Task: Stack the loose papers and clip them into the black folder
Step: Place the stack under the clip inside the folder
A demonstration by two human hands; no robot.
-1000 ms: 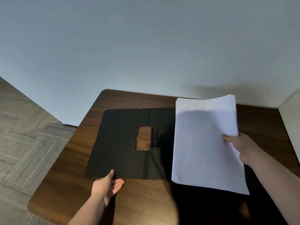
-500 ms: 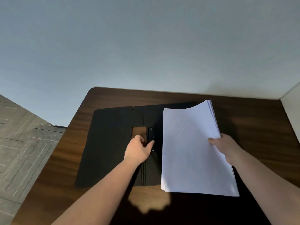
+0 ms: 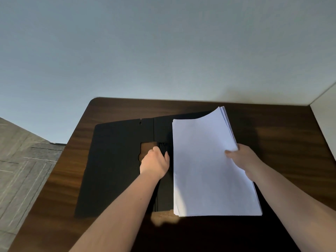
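Note:
The black folder (image 3: 116, 160) lies open and flat on the dark wooden table (image 3: 283, 142). Its metal clip (image 3: 161, 145) sits at the spine, beside a cut-out window in the left flap. My left hand (image 3: 155, 163) rests on the clip, fingers curled over its lower part. A stack of white papers (image 3: 209, 170) covers the folder's right half, its far right corner curled upward. My right hand (image 3: 241, 159) pinches the stack's right edge, thumb on top.
A pale wall rises behind the table's far edge, and a white panel (image 3: 325, 120) stands at the right. Grey patterned floor (image 3: 21, 170) lies left of the table. Bare tabletop shows to the right of the papers.
My left hand left the folder's near edge and went to the clip at the spine. The paper stack shifted left, closer to the clip, held by my right hand.

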